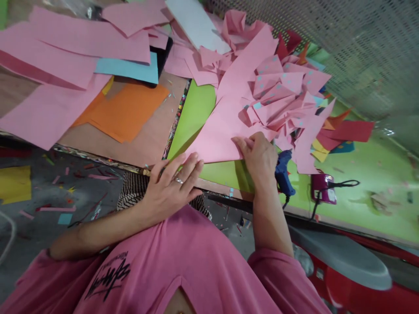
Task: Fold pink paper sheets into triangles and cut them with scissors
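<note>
A long pink paper sheet [225, 128] lies in front of me, its near edge close to the table's front edge. My left hand [173, 183] rests with outstretched fingers on the sheet's near left corner; a ring is on one finger. At the near right corner, my right hand [260, 159] has its thumb on the paper and its other fingers curled, closed on the edge. Beside that hand lies a blue hot glue gun [284, 173]. Behind it spreads a pile of crumpled pink paper pieces [281, 93], some with small blue squares.
Pink sheets [88, 35], a blue strip [131, 69] and an orange sheet [127, 111] cover the left board. A purple device with a cord [323, 188] sits on the green surface [376, 174]. A perforated panel [343, 39] borders the back. Scraps litter the floor.
</note>
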`<state>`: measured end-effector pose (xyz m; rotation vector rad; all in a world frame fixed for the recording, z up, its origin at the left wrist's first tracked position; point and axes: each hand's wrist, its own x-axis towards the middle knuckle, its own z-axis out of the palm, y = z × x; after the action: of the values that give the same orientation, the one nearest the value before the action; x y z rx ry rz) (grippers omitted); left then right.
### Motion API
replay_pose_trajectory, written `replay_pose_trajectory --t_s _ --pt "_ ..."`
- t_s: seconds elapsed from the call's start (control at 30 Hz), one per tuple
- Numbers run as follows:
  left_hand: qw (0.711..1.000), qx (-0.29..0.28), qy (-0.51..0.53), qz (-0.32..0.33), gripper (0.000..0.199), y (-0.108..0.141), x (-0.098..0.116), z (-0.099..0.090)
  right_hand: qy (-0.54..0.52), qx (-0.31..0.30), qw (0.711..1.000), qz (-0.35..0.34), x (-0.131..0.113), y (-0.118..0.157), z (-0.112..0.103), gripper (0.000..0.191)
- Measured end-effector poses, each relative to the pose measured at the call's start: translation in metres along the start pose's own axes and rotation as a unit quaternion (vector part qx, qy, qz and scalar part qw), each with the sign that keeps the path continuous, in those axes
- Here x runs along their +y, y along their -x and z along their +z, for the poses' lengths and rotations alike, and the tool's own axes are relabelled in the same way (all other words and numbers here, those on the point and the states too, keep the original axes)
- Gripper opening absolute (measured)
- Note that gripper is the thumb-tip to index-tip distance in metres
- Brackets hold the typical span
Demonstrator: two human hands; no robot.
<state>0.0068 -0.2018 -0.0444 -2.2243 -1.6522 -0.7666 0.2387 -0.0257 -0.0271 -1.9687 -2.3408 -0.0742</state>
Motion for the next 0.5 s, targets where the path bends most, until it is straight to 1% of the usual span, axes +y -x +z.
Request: replay_pose_trajectory --t_s 0.13,0.3,0.37,0.43,0.5 --pt "0.997 -0.069 0.020 -0.012 0.061 -0.004 0.012 0.006 -0.008 0.012 1.000 0.003 0.003 0.001 0.003 0.055" --pt "0.994 -0.106 0.012 -0.025 0.059 0.006 0.020 0.006 0.004 -0.011 1.000 0.013 0.004 -0.001 0.003 0.051" --pt "0.992 -0.117 0.021 -0.031 0.061 0.009 0.022 0.006 0.006 -0.007 1.000 0.006 0.002 0.000 0.001 0.049" --pt "0.991 -0.128 0.029 -0.036 0.064 0.011 0.023 0.008 0.019 0.032 0.999 -0.005 -0.004 0.006 -0.006 0.049" --pt "0.990 -0.133 0.038 -0.036 0.066 0.010 0.023 0.009 0.033 0.092 0.995 -0.035 -0.015 0.016 -0.015 0.051"
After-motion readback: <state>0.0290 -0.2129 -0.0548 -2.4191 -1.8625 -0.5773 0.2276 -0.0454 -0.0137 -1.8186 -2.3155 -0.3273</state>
